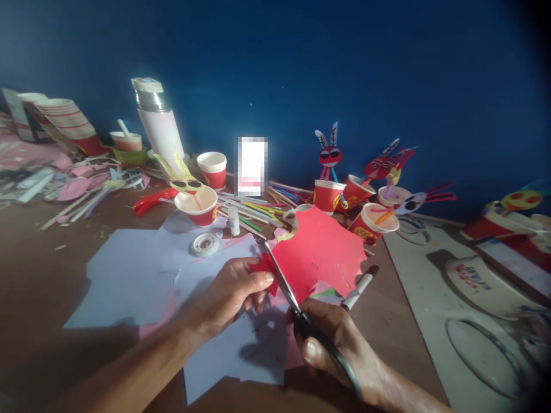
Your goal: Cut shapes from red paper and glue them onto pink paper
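My left hand (235, 289) pinches the left edge of a red paper sheet (321, 255) with a jagged outline, held above the table. Black-handled scissors (284, 284) are in my right hand (333, 341), fingers closed through the handles, and the blades cut into the red paper right beside my left fingers. Pale lilac paper sheets (129, 269) lie on the brown table (38, 281) under both hands.
A marker (360, 287) lies just right of the red paper. A tape roll (205, 244), a small glue bottle (233, 221), red paper cups with paper faces (329, 195), coloured sticks (253, 207), a white flask (160, 126) and paper scraps crowd the back. Cardboard with cut rings (469, 321) lies right.
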The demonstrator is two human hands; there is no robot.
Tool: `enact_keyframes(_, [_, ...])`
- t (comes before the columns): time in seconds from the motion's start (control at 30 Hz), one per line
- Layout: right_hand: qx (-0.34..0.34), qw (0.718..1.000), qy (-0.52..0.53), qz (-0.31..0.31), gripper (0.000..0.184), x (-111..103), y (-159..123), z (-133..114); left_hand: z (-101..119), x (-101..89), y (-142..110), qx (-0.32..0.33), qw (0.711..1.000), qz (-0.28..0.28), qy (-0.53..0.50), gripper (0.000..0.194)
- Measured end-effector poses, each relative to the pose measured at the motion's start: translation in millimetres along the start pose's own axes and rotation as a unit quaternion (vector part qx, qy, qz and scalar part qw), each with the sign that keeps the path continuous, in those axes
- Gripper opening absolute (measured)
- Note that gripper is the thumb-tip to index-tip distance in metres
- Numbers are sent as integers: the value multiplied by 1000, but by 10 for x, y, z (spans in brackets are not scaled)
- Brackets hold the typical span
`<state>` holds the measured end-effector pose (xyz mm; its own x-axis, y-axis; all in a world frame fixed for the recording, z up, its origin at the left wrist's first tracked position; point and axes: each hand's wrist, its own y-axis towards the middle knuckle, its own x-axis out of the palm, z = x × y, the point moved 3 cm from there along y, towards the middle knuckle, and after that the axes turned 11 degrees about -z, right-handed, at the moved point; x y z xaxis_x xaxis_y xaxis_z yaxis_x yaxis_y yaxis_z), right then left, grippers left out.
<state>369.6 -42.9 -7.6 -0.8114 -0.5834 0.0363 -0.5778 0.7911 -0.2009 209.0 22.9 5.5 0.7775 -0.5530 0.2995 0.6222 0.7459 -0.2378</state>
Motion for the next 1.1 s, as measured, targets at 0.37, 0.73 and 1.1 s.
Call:
enact_keyframes(0.37, [20,1000,12,6,56,5,24,-11,-23,-28,4,-7,1000,-12,6,20])
enact_keyframes(0.73, [33,999,7,9,60,-12,38,3,-36,-54,12,-9,1000,-11,5,20])
enact_keyframes(1.1, [-33,998,26,41,47,81,69,-23,-142,90,13,54,997,50,-40,27])
